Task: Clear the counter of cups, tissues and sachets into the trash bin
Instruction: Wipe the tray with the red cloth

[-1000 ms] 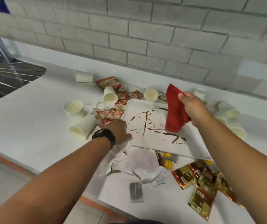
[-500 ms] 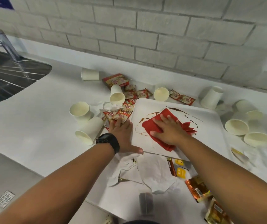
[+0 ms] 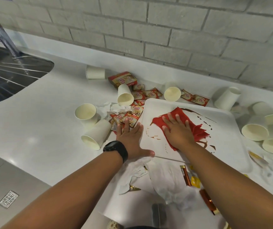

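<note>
Head view: two flat hands on a stained white tray amid counter litter.

The near edge is blurred: a dark tea-bag-like shape [image 3: 159,215] and gold sachets [image 3: 208,202] are hard to make out, and the right arm hides the tray's near corner. The right hand [image 3: 177,129] lies flat, fingers straight and spread, pressing a red cloth [image 3: 196,129] onto the white tray [image 3: 223,134] beside brown smears. The left hand [image 3: 130,139], with a black watch [image 3: 116,148] on its wrist, lies flat too, its fingers reaching onto the red "Coffee mate" sachets [image 3: 133,114], thumb at the tray's near left corner, gripping nothing. Tipped paper cups [image 3: 96,134] lie just left of that hand, others beyond and right of the tray. Crumpled tissues [image 3: 167,180] lie under both wrists.
</note>
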A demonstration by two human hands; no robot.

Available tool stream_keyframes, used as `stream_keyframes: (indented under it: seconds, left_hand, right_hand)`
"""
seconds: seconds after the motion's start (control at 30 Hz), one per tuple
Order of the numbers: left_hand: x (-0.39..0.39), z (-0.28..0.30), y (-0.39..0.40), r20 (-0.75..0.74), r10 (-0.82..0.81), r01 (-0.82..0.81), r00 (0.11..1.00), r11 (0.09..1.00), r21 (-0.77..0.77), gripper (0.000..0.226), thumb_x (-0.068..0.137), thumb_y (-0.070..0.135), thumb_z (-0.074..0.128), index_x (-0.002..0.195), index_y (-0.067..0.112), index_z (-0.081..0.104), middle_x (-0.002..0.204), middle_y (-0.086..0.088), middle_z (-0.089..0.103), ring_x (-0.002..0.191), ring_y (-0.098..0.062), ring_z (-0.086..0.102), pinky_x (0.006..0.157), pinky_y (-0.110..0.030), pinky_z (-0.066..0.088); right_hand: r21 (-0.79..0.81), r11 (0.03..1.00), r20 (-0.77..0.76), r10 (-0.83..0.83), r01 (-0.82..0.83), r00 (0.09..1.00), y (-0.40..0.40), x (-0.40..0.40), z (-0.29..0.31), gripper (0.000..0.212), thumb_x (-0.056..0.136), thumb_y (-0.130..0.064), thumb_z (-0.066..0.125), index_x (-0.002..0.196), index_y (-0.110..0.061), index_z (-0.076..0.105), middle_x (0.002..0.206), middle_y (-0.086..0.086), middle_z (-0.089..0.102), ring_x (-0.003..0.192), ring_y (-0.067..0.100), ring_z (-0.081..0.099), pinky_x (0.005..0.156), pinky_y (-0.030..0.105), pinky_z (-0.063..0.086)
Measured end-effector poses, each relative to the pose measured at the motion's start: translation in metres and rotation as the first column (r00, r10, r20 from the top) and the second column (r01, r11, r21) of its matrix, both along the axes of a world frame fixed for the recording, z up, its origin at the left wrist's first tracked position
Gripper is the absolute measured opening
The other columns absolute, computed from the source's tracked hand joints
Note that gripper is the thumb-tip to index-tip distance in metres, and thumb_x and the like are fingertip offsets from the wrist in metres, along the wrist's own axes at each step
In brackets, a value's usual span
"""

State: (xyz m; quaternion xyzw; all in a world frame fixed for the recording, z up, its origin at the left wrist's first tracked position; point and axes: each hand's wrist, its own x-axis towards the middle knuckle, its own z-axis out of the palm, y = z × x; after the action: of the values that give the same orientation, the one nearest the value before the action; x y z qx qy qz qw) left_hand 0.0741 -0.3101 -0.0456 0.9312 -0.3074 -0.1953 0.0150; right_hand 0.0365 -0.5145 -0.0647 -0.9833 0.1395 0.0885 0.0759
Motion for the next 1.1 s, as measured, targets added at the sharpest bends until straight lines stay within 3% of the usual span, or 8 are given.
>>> stream_keyframes:
  seconds: [0.23, 0.4, 0.53, 0.8, 0.87, 1.03, 1.1]
  left_hand:
    - [0.004, 0.0, 0.0, 0.012, -0.015, 0.015, 1.0, 1.0, 0.014, 0.122, 0.061, 0.092, 0.039, 0.151, 0.024, -0.008, 0.16, 0.005, -0.009, 0.138, -0.032, -0.033, 0.105, -0.054, -0.026]
    - [0.003, 0.001, -0.001, 0.017, -0.035, 0.035, 0.999, 0.999, 0.018, 0.122, 0.063, 0.091, 0.039, 0.151, 0.022, -0.009, 0.16, 0.004, -0.007, 0.138, -0.032, -0.034, 0.102, -0.054, -0.029]
    - [0.004, 0.002, -0.002, 0.015, -0.043, 0.043, 0.999, 0.999, 0.021, 0.121, 0.064, 0.09, 0.039, 0.151, 0.021, -0.009, 0.16, 0.003, -0.007, 0.137, -0.031, -0.034, 0.101, -0.055, -0.031]
    - [0.004, -0.001, 0.0, 0.001, -0.022, 0.022, 1.0, 1.0, 0.007, 0.121, 0.064, 0.089, 0.041, 0.151, 0.024, -0.01, 0.16, 0.006, -0.008, 0.137, -0.029, -0.035, 0.1, -0.053, -0.031]
    - [0.005, -0.002, 0.0, -0.009, -0.026, 0.026, 1.0, 1.0, -0.002, 0.121, 0.063, 0.09, 0.042, 0.151, 0.024, -0.01, 0.16, 0.006, -0.008, 0.137, -0.029, -0.035, 0.099, -0.053, -0.031]
    - [0.006, -0.003, 0.0, 0.006, -0.047, 0.047, 0.999, 0.999, -0.002, 0.122, 0.063, 0.09, 0.04, 0.151, 0.023, -0.01, 0.16, 0.005, -0.007, 0.139, -0.029, -0.032, 0.097, -0.052, -0.033]
    - [0.006, -0.002, 0.0, 0.008, -0.052, 0.052, 0.999, 0.999, -0.001, 0.122, 0.063, 0.09, 0.04, 0.151, 0.022, -0.01, 0.16, 0.005, -0.007, 0.14, -0.028, -0.031, 0.098, -0.053, -0.032]
  right_hand:
    - [0.031, 0.961, 0.013, 0.276, -0.276, 0.961, -0.014, -0.028, 0.01, 0.049, 0.103, -0.041, 0.025, 0.151, -0.038, 0.018, 0.158, -0.019, 0.006, 0.149, 0.009, 0.001, 0.121, 0.042, 0.003]
    - [-0.016, 1.0, 0.02, 0.006, -0.005, 1.0, -0.043, -0.013, 0.009, 0.049, 0.103, -0.041, 0.023, 0.152, -0.035, 0.02, 0.161, -0.014, 0.01, 0.15, 0.016, 0.004, 0.12, 0.051, 0.009]
    - [0.016, 1.0, 0.016, -0.007, 0.007, 1.0, -0.02, 0.019, 0.005, 0.051, 0.103, -0.036, 0.021, 0.153, -0.025, 0.018, 0.163, -0.007, 0.006, 0.15, 0.02, 0.0, 0.119, 0.053, 0.001]
    - [0.111, 0.925, 0.118, 0.351, -0.363, 0.929, -0.004, -0.038, 0.007, 0.048, 0.103, -0.038, 0.028, 0.151, -0.032, 0.023, 0.157, -0.017, 0.013, 0.148, 0.003, 0.004, 0.122, 0.036, 0.0]
    - [0.08, 0.949, 0.094, 0.297, -0.305, 0.95, -0.026, -0.046, 0.006, 0.048, 0.103, -0.038, 0.029, 0.15, -0.034, 0.022, 0.156, -0.018, 0.01, 0.148, 0.003, 0.003, 0.122, 0.036, 0.001]
    - [0.006, 1.0, -0.007, -0.017, 0.018, 1.0, -0.055, -0.01, 0.005, 0.05, 0.099, -0.051, 0.029, 0.148, -0.045, 0.023, 0.162, -0.003, -0.006, 0.149, 0.025, -0.013, 0.116, 0.054, -0.005]
    - [0.003, 1.0, 0.0, -0.028, 0.028, 1.0, -0.049, 0.005, 0.0, 0.052, 0.098, -0.053, 0.026, 0.149, -0.044, 0.021, 0.163, -0.004, -0.002, 0.149, 0.027, -0.012, 0.117, 0.055, -0.005]
